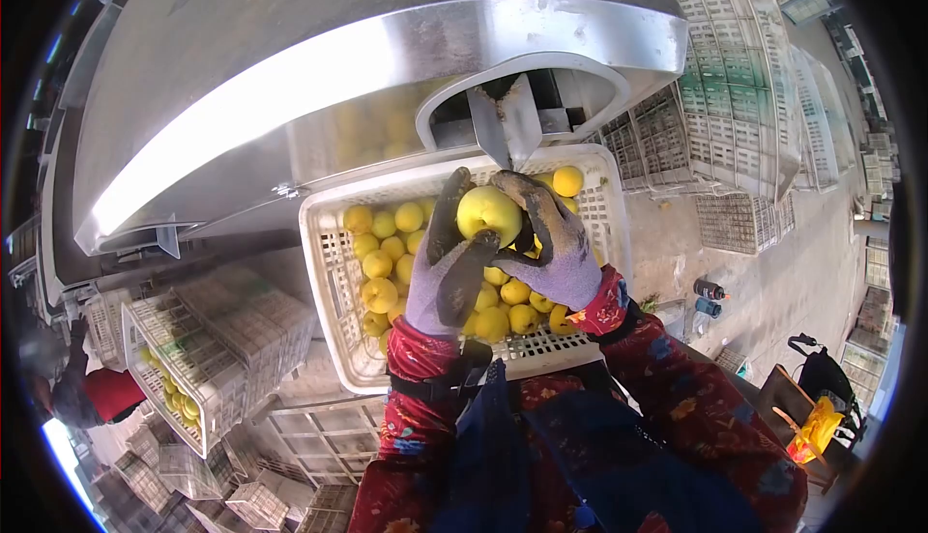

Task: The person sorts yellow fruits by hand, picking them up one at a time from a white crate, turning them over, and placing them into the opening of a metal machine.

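A yellow-green apple [489,215] is held up between my two gloved hands, above a white plastic crate [338,345]. My left hand [449,267], in a grey-purple glove with dark coating, grips its left and lower side with the thumb across the front. On the right, my right hand [556,248], gloved alike and dirt-stained, curls its fingers over the apple's top and right side. Several yellow apples [379,294] lie loose in the crate below, partly hidden by my hands and forearms.
A metal machine [387,59] with an arched opening [522,103] stands just beyond the crate. Stacked crates [739,79] are at the right; another crate with yellow fruit [174,359] is at the left, near a person in red [106,393]. A bottle [709,289] stands on the floor.
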Motion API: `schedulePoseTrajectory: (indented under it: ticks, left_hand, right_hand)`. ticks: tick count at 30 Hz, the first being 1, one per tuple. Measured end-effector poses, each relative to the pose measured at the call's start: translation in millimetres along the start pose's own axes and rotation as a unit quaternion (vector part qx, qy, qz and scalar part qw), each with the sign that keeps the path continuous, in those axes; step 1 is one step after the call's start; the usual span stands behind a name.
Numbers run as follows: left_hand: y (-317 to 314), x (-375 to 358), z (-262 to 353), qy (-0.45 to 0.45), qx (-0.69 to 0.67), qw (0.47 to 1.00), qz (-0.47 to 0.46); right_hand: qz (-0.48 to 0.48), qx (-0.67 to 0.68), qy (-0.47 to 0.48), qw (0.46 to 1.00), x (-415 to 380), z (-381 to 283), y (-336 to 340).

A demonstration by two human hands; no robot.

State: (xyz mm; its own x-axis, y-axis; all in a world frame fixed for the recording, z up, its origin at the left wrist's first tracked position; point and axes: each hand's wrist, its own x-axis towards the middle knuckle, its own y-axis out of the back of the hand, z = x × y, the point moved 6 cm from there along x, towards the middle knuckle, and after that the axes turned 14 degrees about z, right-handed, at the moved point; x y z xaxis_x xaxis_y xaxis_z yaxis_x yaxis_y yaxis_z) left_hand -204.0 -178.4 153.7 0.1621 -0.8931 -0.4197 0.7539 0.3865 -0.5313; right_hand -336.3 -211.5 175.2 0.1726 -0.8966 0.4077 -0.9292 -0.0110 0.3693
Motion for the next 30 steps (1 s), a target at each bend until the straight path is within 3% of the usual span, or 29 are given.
schedulePoseTrajectory:
  ticks: [3, 4, 8, 11, 17, 22, 25, 26, 27, 29, 30]
  left_hand:
    - [-2.5, -2.2, 3.4, -0.064, 0.103, 0.991, 0.061]
    - [-0.6, 0.3, 5.6, -0.121, 0.177, 0.976, 0.047]
    - [1.6, 15.6, -4.3, -0.160, 0.260, 0.952, 0.022]
    - [10.0, 13.2, -5.9, -0.077, 0.148, 0.983, 0.074]
    - [103.0, -4.4, -26.9, -0.008, 0.235, 0.961, 0.145]
    - [155.2, -20.1, -51.1, 0.065, 0.363, 0.913, 0.174]
    - [170.7, -7.4, -74.1, -0.002, 0.611, 0.788, 0.076]
    - [178.2, -2.3, -90.7, -0.012, 0.663, 0.746, 0.053]
    - [176.9, 2.1, -105.8, 0.029, 0.719, 0.694, 0.000]
    - [152.6, 0.6, -120.6, 0.118, 0.844, 0.522, -0.040]
    - [156.2, 4.8, -136.3, 0.115, 0.861, 0.492, -0.054]
  right_hand:
    - [0.080, -0.037, 0.004, 0.996, -7.4, -7.2, 4.9]
    - [0.095, -0.043, -0.009, 0.994, -10.1, -7.2, 5.0]
    - [0.172, -0.104, 0.010, 0.980, -4.1, -2.6, 5.7]
    - [0.190, -0.184, -0.002, 0.964, 14.4, 15.4, 2.8]
    - [0.193, -0.292, -0.002, 0.937, 66.3, 62.4, -14.5]
    - [0.226, -0.264, 0.036, 0.937, 103.9, 44.2, -9.0]
    - [0.144, -0.214, -0.080, 0.963, 121.7, 41.0, 2.7]
    - [0.160, -0.191, -0.040, 0.968, 114.3, 27.7, 10.0]
    - [0.174, -0.170, 0.000, 0.970, 107.0, 11.8, 17.4]
    - [0.265, -0.098, 0.022, 0.959, 60.2, 12.4, 16.6]
    - [0.192, -0.095, -0.040, 0.976, 35.6, 26.9, 2.5]
